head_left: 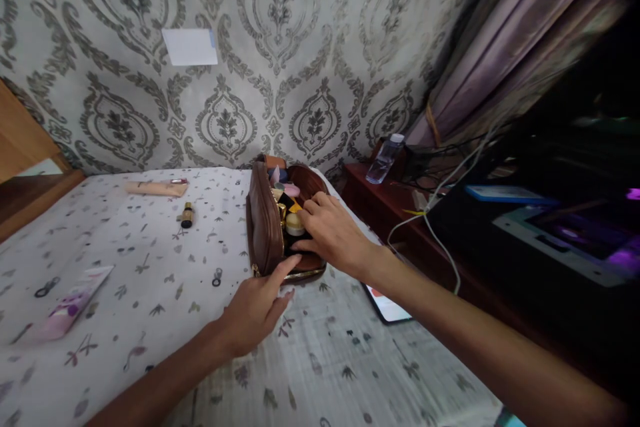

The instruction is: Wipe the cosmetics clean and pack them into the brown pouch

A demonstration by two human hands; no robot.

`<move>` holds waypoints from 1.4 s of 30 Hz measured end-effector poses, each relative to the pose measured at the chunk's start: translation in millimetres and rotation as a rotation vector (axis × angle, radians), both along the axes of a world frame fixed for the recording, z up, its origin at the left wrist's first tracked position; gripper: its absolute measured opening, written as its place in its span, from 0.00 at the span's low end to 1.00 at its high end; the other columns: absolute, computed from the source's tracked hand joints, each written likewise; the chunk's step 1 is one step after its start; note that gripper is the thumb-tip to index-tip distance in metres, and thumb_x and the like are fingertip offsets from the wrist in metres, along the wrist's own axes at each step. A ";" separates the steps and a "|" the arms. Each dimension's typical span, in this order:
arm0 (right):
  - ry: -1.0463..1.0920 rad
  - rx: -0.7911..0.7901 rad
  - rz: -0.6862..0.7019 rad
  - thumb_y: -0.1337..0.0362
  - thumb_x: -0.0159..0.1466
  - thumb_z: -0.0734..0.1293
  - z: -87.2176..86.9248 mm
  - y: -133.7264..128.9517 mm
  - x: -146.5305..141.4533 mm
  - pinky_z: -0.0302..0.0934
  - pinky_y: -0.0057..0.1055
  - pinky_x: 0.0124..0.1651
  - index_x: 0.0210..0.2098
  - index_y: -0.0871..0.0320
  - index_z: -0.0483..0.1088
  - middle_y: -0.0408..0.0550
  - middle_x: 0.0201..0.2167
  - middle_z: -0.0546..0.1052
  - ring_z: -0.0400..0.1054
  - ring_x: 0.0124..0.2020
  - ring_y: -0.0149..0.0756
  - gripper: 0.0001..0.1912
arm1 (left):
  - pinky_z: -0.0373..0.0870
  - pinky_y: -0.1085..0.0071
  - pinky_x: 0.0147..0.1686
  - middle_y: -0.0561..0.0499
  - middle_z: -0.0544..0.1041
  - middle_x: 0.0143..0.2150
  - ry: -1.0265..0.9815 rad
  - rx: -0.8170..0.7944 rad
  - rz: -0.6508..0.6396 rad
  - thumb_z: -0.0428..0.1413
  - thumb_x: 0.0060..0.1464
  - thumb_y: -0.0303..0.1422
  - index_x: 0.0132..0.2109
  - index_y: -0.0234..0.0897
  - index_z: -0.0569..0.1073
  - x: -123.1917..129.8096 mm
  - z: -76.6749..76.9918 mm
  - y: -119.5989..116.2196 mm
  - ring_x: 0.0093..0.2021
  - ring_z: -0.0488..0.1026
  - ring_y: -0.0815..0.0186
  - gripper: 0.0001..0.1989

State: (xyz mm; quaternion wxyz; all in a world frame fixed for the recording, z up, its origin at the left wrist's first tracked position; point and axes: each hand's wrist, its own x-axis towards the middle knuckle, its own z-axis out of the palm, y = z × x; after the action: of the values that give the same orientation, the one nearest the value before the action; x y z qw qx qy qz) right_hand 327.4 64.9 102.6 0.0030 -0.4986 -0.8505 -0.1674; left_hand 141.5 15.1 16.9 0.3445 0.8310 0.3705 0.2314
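A brown zip bag (265, 220) stands unzipped on the patterned sheet, packed with small items. Inside it I make out a round jar (295, 224) with a pale lid, a pink item (287, 189) and several yellow and gold pieces. My right hand (337, 230) reaches in over the bag's right side, thumb and fingers apart beside the jar; some fingertips are hidden among the contents. My left hand (257, 310) is at the near end, its index finger stretched to the zipped rim and its thumb held apart outside the bag.
On the sheet (165, 327) lie a small gold-and-black bottle (187, 215), a peach-coloured pouch (156, 188), and a pink-and-white tube (75, 303). A phone (387, 305) lies under my right forearm. The reddish side table (357, 187) holds a clear bottle (385, 159) and white cables (453, 253).
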 end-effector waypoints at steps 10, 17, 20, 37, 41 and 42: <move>0.039 0.061 0.003 0.54 0.59 0.74 -9.6 -7.9 -3.9 0.57 0.42 0.47 0.38 0.65 0.75 0.58 0.37 0.76 0.64 0.45 0.52 0.19 | 0.71 0.58 0.50 0.42 0.77 0.56 0.006 -0.015 0.010 0.44 0.65 0.36 0.70 0.40 0.52 0.7 -1.0 -2.1 0.52 0.76 0.53 0.28; -0.008 0.089 0.012 0.53 0.61 0.73 -9.2 -10.0 -2.6 0.59 0.42 0.49 0.39 0.65 0.75 0.59 0.39 0.76 0.65 0.46 0.51 0.19 | 0.70 0.59 0.52 0.42 0.75 0.59 0.001 -0.023 0.003 0.45 0.65 0.35 0.70 0.38 0.53 -0.8 3.6 -2.5 0.55 0.75 0.53 0.28; -0.016 0.085 0.009 0.52 0.61 0.73 -8.9 -10.4 -2.6 0.59 0.42 0.50 0.38 0.66 0.75 0.60 0.39 0.76 0.65 0.47 0.51 0.20 | 0.70 0.59 0.52 0.42 0.77 0.57 -0.001 -0.010 -0.009 0.45 0.65 0.36 0.70 0.38 0.54 -2.1 4.6 -1.3 0.53 0.75 0.54 0.28; 0.709 0.436 0.491 0.71 0.68 0.63 -28.0 -50.2 -20.2 0.66 0.36 0.41 0.47 0.62 0.70 0.54 0.36 0.77 0.70 0.38 0.41 0.09 | 0.65 0.74 0.28 0.52 0.76 0.30 -0.006 0.310 0.281 0.43 0.66 0.37 0.48 0.37 0.72 -76.8 -10.1 12.5 0.24 0.71 0.67 0.15; 0.707 0.158 0.636 0.70 0.70 0.59 -65.7 -65.8 -58.4 0.60 0.28 0.29 0.40 0.61 0.71 0.46 0.25 0.74 0.67 0.27 0.34 0.09 | 0.66 0.74 0.29 0.55 0.73 0.25 0.224 0.306 0.473 0.42 0.67 0.37 0.50 0.38 0.71 -108.4 -10.1 42.7 0.25 0.71 0.67 0.16; 0.693 0.062 0.601 0.70 0.70 0.60 -75.4 -65.6 -67.9 0.59 0.28 0.28 0.37 0.61 0.72 0.46 0.25 0.74 0.68 0.27 0.34 0.09 | 0.66 0.74 0.31 0.56 0.73 0.26 0.316 0.314 0.528 0.42 0.67 0.37 0.51 0.38 0.71 -116.5 -7.8 54.8 0.26 0.72 0.66 0.16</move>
State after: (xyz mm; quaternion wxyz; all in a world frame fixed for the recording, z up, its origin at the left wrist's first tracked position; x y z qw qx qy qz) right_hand 259.6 -0.7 27.2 0.3506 -0.2559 -0.9008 -0.0080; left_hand 25.0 69.9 9.2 0.0789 0.7750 0.5813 0.2351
